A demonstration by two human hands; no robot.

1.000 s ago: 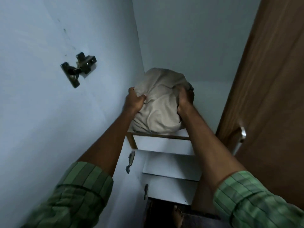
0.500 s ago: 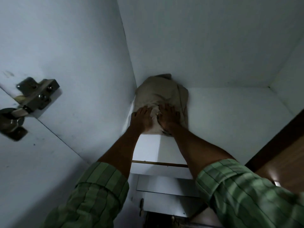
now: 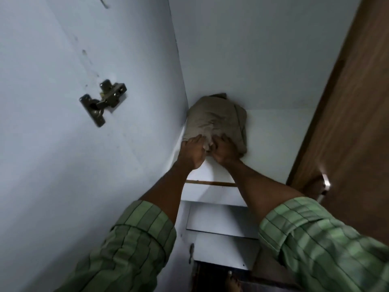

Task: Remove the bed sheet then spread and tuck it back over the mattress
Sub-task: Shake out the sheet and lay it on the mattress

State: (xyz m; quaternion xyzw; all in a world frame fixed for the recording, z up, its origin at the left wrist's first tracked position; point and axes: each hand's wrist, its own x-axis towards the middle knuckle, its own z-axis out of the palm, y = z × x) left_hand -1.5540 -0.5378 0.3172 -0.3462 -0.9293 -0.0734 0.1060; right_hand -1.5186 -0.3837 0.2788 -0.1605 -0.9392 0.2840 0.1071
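A bundled beige bed sheet (image 3: 216, 116) lies on the top white shelf (image 3: 271, 131) of a wardrobe, pushed into the back left corner. My left hand (image 3: 192, 151) and my right hand (image 3: 225, 150) are side by side at the bundle's near edge, fingers curled into the cloth. Both forearms reach up and forward, with rolled green checked sleeves low in the view. The fingertips are hidden in the folds.
The open wardrobe door (image 3: 63, 144) on the left carries a metal hinge (image 3: 101, 102). A brown wooden door (image 3: 353, 114) with a metal handle (image 3: 325, 184) stands at the right. Lower white shelves (image 3: 221, 220) step down below. A bare foot (image 3: 232, 281) shows at the bottom.
The bundle went from held at the shelf's front edge to lying deep in the back corner. My hands followed it in and now sit close together on its near edge.
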